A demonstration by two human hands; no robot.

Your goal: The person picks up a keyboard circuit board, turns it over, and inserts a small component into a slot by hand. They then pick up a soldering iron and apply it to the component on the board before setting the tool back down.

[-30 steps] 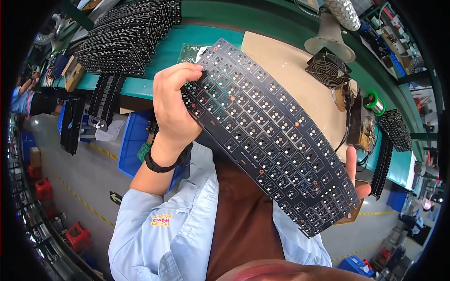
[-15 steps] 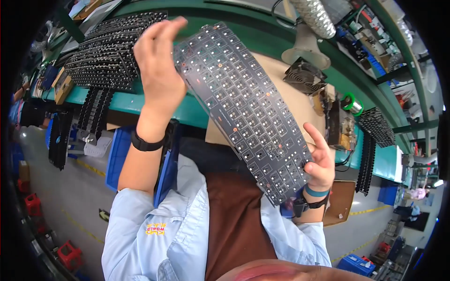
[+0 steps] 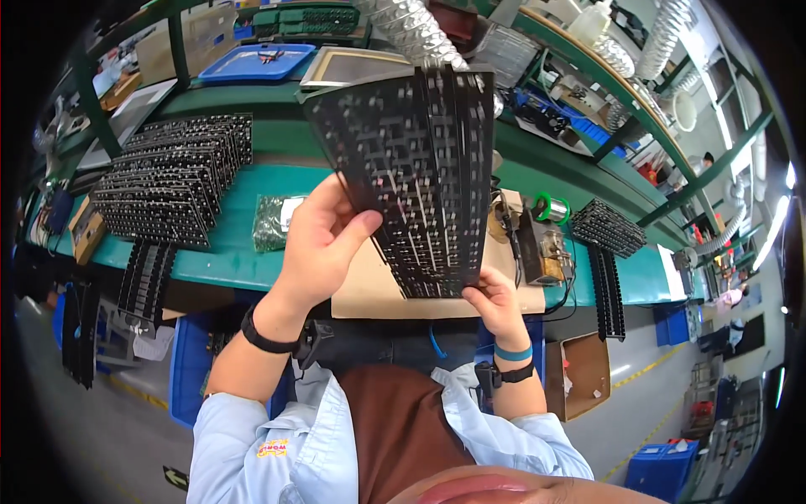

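In front of me, black keyboard circuit boards (image 3: pixel 395 168) stand nearly upright. They look like several boards fanned slightly apart, blurred toward the top, with rows of small pale dots. My left hand (image 3: pixel 319 244) grips their left edge, thumb on the near face and fingers behind. At the lower right corner, my right hand (image 3: pixel 495 304) pinches the boards between thumb and fingers. Below them, a brown cardboard sheet (image 3: pixel 357 296) covers part of the green bench. The fingers behind the boards are partly hidden.
More boards stand in a rack (image 3: pixel 168 181) at left, and a smaller stack (image 3: pixel 609 227) sits at right. Near it are a green solder wire spool (image 3: pixel 551 208) and a soldering unit (image 3: pixel 544 252). A bag of small parts (image 3: pixel 270 223) lies left; a blue bin (image 3: pixel 191 361) hangs below.
The single board face seen tilted before now stands more upright, with several board edges showing. My left hand has come down from the upper end to grip the left edge. The view has shifted.
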